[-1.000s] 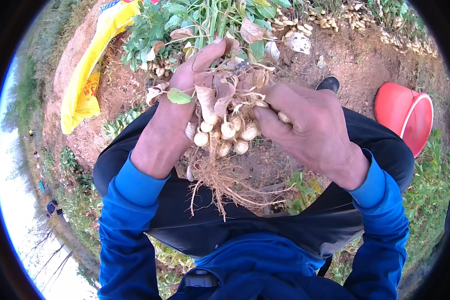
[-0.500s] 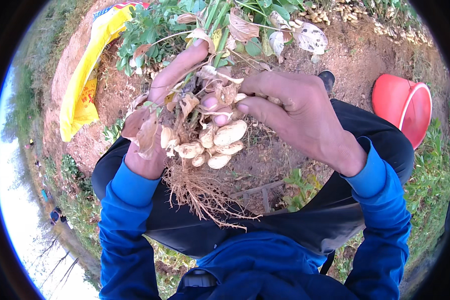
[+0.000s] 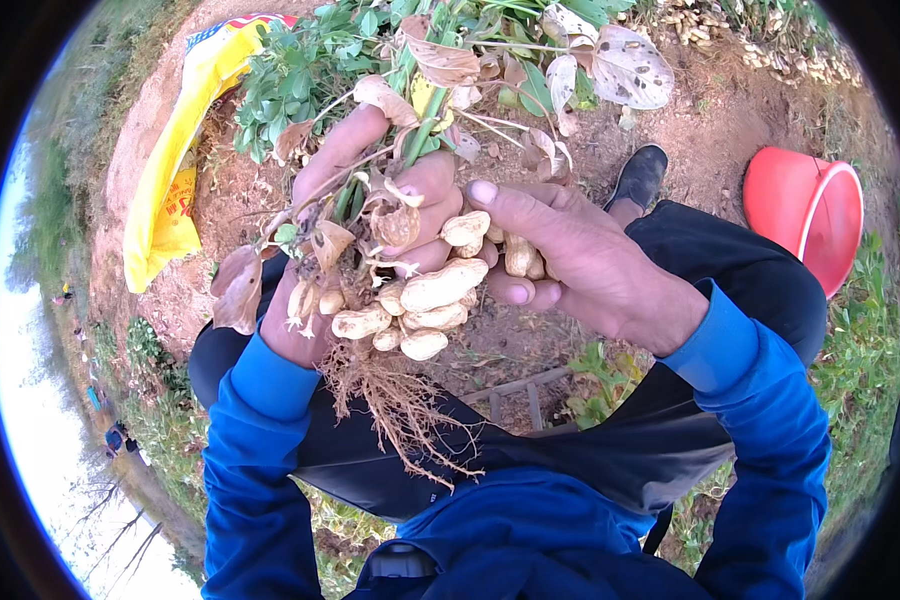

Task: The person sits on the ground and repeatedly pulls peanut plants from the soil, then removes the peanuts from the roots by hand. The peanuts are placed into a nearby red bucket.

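Note:
My left hand [image 3: 435, 212] is wrapped round the stems of an uprooted peanut plant [image 3: 410, 140]. Wilted brown leaves partly cover its fingers. Below the grip hangs a cluster of pale peanuts [image 3: 445, 285], and under them the thin brown roots [image 3: 390, 400] dangle toward my lap. My right hand [image 3: 605, 265] is close beside the cluster, its fingers curled round several loose-looking peanuts [image 3: 518, 256]. Its thumb reaches toward another peanut [image 3: 465, 228] next to my left fingers. Whether that one is still joined to the plant I cannot tell.
A red bucket [image 3: 778, 205] lies tipped on its side at the right. More peanuts [image 3: 800, 60] are spread on the soil at the far right. A yellow sack [image 3: 170, 150] lies at the left, near green plants [image 3: 290, 80]. My dark shoe [image 3: 641, 177] rests beyond my right hand.
My right hand has turned, with its thumb now raised and peanuts showing in its curled fingers. The plant has tilted slightly, and its roots have swung a little left.

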`<state>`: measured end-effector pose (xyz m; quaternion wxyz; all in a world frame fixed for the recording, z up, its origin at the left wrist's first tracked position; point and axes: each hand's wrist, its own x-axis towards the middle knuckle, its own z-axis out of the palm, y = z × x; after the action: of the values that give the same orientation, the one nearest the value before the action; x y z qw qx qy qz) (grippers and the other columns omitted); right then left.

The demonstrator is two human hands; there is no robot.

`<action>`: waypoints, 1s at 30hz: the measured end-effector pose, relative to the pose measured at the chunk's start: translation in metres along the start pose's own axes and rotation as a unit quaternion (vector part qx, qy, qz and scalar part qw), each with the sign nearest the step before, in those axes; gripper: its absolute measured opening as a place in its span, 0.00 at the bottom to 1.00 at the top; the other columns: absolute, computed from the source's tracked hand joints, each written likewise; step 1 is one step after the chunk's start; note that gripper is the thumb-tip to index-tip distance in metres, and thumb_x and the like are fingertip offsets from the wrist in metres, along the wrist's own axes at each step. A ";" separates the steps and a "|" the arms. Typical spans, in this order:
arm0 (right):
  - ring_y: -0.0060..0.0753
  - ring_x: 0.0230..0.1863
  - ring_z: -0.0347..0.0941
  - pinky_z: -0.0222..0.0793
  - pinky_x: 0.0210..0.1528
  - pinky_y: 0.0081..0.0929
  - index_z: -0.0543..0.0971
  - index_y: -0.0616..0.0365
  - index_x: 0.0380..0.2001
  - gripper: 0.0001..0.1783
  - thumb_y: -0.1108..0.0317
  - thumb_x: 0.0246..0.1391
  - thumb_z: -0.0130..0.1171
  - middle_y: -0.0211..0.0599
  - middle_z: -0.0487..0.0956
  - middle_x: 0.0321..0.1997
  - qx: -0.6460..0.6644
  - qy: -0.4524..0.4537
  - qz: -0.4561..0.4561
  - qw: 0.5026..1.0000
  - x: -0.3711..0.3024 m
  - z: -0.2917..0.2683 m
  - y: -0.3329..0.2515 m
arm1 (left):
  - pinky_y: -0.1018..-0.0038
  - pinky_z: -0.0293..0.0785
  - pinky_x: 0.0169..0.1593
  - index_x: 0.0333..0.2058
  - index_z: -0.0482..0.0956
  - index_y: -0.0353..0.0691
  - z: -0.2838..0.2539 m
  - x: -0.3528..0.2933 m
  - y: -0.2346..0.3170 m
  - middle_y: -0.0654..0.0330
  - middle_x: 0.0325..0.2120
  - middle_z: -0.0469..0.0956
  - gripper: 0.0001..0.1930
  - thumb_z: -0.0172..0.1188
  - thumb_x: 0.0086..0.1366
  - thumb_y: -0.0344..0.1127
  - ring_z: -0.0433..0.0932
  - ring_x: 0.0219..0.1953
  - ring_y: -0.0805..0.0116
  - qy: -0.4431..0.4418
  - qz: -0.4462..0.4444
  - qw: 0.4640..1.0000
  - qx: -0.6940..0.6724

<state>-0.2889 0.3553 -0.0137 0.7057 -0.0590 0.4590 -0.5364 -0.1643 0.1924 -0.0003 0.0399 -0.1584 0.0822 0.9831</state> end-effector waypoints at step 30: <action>0.16 0.24 0.73 0.66 0.23 0.15 0.78 0.64 0.39 0.08 0.74 0.56 0.58 0.33 0.79 0.29 -0.136 0.083 -0.151 0.976 -0.028 0.017 -0.016 | 0.70 0.70 0.26 0.41 0.78 0.40 -0.017 -0.007 0.001 0.58 0.25 0.75 0.17 0.55 0.69 0.49 0.72 0.24 0.66 0.097 0.148 0.982 0.065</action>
<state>-0.2882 0.3643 0.0223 0.5614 -0.1782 0.5708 -0.5720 -0.1525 0.1879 -0.0133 -0.1043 -0.2358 0.1721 0.9507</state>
